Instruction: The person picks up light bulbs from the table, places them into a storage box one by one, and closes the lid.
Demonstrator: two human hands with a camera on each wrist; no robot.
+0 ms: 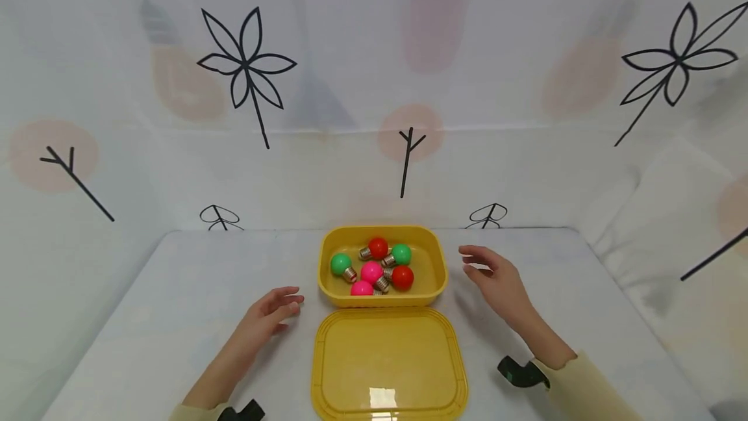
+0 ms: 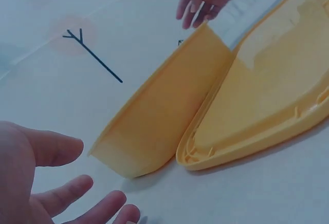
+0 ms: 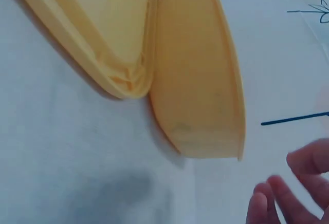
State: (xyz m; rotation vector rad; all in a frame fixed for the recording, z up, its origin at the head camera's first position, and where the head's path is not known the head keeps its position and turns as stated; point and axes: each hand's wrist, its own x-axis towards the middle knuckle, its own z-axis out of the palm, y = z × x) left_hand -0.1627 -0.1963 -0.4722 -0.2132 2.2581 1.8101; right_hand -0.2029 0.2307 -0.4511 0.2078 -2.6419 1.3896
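A yellow plastic box holds several small light bulbs: red bulbs, green bulbs and pink bulbs, all with silver screw bases. Directly in front of it lies a yellow lid, inner side up. My left hand hovers left of the box, fingers relaxed and holding nothing. On the other side, my right hand is held to the right of the box with its fingers loosely bent around nothing. In the left wrist view the box wall hides the bulbs.
The white table carries the box and lid, with its back edge just behind the box. White cloth with black leaf and twig drawings rises at the back and sides. A black wrist strap sits by the right sleeve.
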